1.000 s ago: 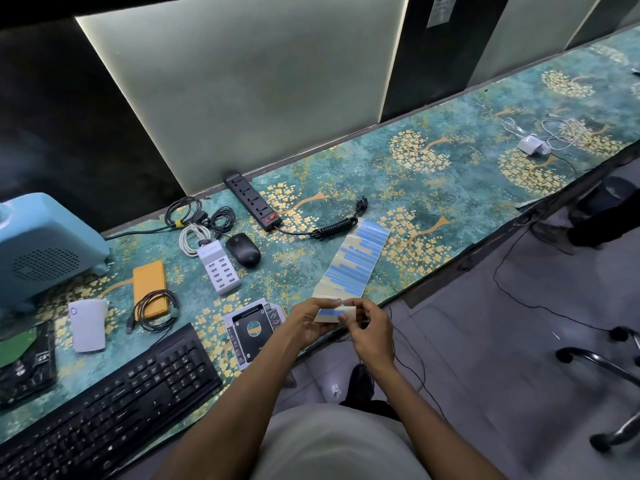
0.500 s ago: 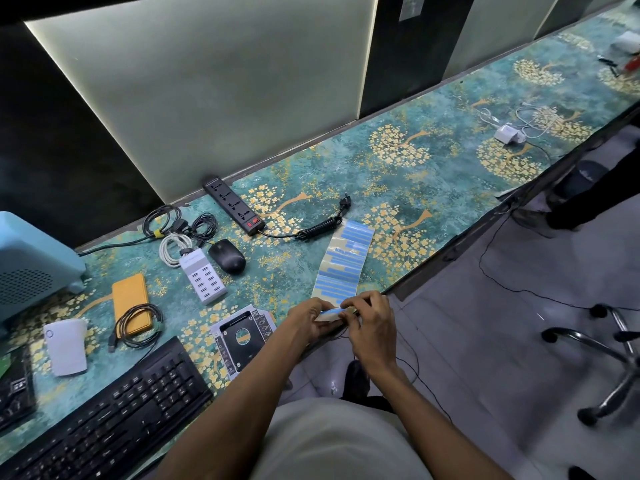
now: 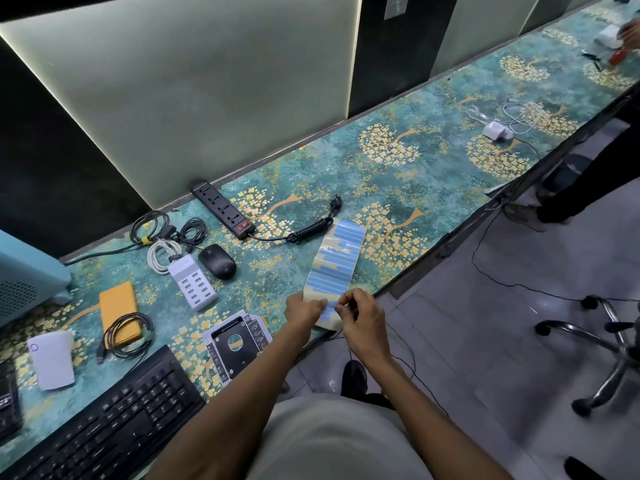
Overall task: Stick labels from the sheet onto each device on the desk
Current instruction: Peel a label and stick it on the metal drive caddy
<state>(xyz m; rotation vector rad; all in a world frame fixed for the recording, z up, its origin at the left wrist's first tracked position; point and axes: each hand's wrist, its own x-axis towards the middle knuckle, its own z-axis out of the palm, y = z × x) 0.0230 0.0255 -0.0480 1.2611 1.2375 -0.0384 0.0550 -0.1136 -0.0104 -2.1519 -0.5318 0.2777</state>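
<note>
Teal floral tabletop [image 3: 311,174] — both hands at its near edge: left hand [image 3: 304,311] grips the label sheet [image 3: 334,268], right hand [image 3: 362,315] pinches its lower end; mouse [image 3: 217,261] at ten o'clock.

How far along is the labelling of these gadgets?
No blue label shows on any device yet. The left hand holds the label sheet while the right hand picks at its near end. The mouse, USB hub and power strip remain.
</note>
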